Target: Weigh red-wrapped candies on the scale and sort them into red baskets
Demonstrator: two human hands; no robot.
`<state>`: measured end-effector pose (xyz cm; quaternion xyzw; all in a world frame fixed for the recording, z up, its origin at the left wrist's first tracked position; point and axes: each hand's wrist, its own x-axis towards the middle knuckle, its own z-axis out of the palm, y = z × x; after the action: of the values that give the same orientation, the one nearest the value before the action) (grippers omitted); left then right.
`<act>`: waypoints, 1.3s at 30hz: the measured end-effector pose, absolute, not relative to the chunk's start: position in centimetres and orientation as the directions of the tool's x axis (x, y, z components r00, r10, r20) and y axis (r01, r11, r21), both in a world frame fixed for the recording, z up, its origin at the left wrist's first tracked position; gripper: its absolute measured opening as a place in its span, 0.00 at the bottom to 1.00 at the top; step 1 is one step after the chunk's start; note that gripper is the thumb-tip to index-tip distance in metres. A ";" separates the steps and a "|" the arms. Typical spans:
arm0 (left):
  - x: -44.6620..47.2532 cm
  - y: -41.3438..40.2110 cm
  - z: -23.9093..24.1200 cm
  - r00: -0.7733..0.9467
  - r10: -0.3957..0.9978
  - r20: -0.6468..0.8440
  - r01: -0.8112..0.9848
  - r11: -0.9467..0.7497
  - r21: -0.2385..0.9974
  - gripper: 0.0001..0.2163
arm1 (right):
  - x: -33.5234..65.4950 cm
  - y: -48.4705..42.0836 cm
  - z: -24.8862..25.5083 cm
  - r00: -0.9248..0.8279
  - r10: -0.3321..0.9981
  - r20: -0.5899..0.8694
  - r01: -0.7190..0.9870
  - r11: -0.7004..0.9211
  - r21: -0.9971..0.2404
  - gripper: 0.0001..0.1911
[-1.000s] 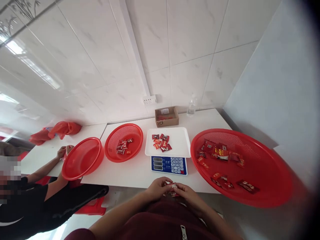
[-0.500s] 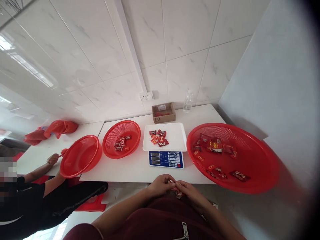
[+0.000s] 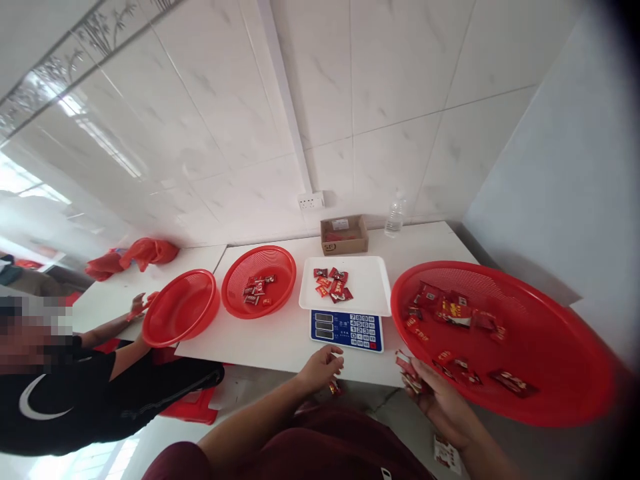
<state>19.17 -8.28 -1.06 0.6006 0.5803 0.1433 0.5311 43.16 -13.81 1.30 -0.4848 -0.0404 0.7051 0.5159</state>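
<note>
My left hand (image 3: 323, 365) hovers at the table's front edge just below the blue scale (image 3: 347, 329), fingers curled in a pinch; a small red packet (image 3: 333, 387) shows just under it. My right hand (image 3: 440, 399) is out to the right at the near rim of the big red basket (image 3: 575, 400), holding a few red candy packets (image 3: 406, 369) in its fingers. The scale's white tray (image 3: 367, 287) carries several red packets (image 3: 332, 284). The big basket holds several more packets (image 3: 453, 313).
A smaller red basket (image 3: 235, 307) with several packets sits left of the scale, and another red basket (image 3: 195, 320) overhangs the table's left end. A cardboard box (image 3: 344, 235) and water bottle (image 3: 395, 215) stand by the wall. A person in black (image 3: 60, 393) sits at left.
My hands were joined over a packet at my lap. They have parted: the right hand swung out to the big basket's rim with packets, the left stayed near the scale.
</note>
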 end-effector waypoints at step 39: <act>-19.4 10.6 2.2 -0.392 0.856 -0.337 0.891 0.445 0.092 0.23 | 26.2 -9.3 1.1 0.077 0.670 -0.739 -0.587 -0.568 -0.577 0.19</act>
<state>-19.44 10.55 2.23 0.5244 0.8327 -0.0515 0.1698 26.17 -9.32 1.11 -0.5693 -0.0362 0.6782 0.4633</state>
